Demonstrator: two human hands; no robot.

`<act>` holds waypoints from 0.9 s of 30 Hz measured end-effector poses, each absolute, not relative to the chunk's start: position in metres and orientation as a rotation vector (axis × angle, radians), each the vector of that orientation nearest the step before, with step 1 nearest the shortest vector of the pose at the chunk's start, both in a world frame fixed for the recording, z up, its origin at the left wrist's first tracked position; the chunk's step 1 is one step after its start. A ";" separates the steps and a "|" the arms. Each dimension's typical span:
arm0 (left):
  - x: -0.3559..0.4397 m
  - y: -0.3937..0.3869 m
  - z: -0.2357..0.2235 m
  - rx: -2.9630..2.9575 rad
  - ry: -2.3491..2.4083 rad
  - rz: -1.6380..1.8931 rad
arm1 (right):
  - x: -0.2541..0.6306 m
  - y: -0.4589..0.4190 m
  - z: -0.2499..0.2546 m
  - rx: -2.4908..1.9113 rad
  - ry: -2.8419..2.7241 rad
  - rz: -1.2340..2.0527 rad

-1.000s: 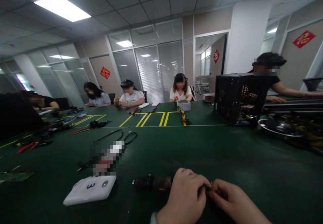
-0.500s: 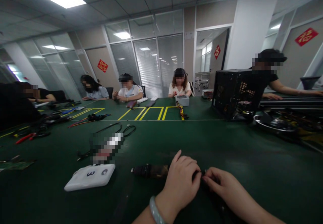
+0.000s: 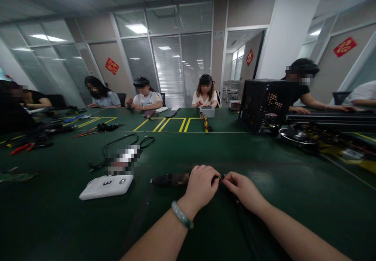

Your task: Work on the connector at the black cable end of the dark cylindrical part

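A dark, pen-shaped electric screwdriver (image 3: pixel 169 180) lies on the green table, its metal tip pointing left. My left hand (image 3: pixel 201 186), a pale green bangle at its wrist, is wrapped over the tool's rear part and hides it. Just beyond, on the right, the fingertips of my right hand (image 3: pixel 245 188) pinch a small dark plug at the tool's tail end. Fingers cover most of that plug, so I cannot tell whether it is seated. A black cable (image 3: pixel 245 229) seems to trail from there toward me.
To the left lie a white power bank (image 3: pixel 107 186) marked 3 and a blurred badge with a black cord. A black computer case (image 3: pixel 260 106) and a round metal dish (image 3: pixel 296 135) of parts stand right. Several people sit around the table; cables and pliers lie far left.
The view has shifted, showing more of my forearms. My left hand's raised finger has come down onto the screwdriver. Both hands stay close together at its tail end.
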State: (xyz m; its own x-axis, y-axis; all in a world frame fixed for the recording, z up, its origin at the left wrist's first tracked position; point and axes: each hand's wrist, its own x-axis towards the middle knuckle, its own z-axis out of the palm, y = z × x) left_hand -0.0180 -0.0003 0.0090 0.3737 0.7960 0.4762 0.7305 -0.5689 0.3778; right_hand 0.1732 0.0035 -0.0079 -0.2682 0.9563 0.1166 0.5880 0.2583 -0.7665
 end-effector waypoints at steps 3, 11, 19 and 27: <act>-0.020 -0.002 0.011 2.544 1.397 0.943 | 0.174 0.005 -0.011 -1.381 -1.958 0.790; -0.020 -0.011 0.012 2.604 1.403 0.932 | 0.173 0.003 -0.014 -1.369 -1.963 0.724; -0.018 -0.019 0.013 2.650 1.400 0.952 | 0.173 -0.005 -0.013 -1.367 -1.955 0.710; -0.019 -0.025 0.013 2.664 1.376 0.974 | 0.173 -0.005 -0.017 -1.370 -1.952 0.697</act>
